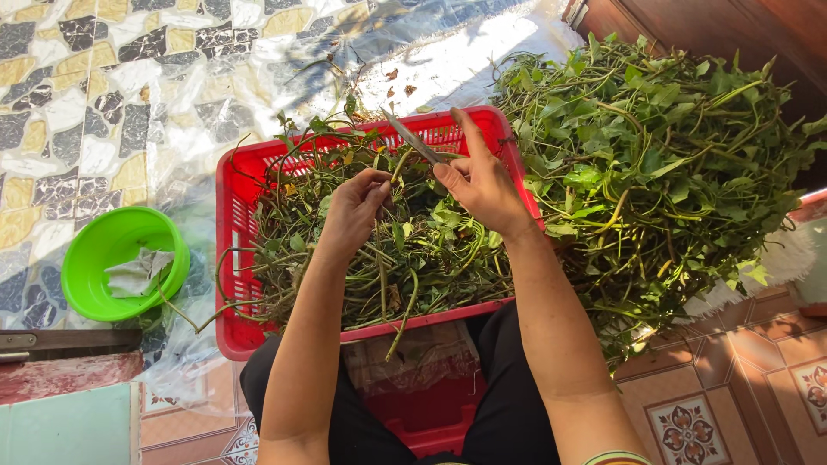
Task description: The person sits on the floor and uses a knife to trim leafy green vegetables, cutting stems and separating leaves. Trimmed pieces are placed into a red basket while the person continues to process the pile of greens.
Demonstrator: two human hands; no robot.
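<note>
Right hand (pixel 481 182) closed around the handle of a small knife (pixel 412 138), forefinger stretched along the back, blade pointing up and left over the basket. Blade tip free; its edge meets a green stem (pixel 398 165) just above the other hand.

Left hand (pixel 351 211) curled shut, thumb and fingers pinching that same stem near its top, wrist resting low among the greens. The stem runs down from the pinch into the pile beneath.

Both hands hang over a red plastic basket (pixel 231 258), slotted walls, filled with tangled stems and dark, partly wilted leaves. The basket sits on the floor in front of the person's knees, over a clear plastic sheet (pixel 185 344).

To the right, touching the basket's far wall, a large heap of leafy greens (pixel 663 164), fresher and brighter, spilling onto the tiled floor. To the left, well apart from the basket, a green plastic bowl (pixel 95 258) with crumpled paper or cloth inside.

Judged step: trimming or slitting one stem, knife set against it, cut not yet finished. The next move seems to call for a steady pinch from the left hand and a short, controlled draw of the blade away from its fingertips, which lie close to the edge.
</note>
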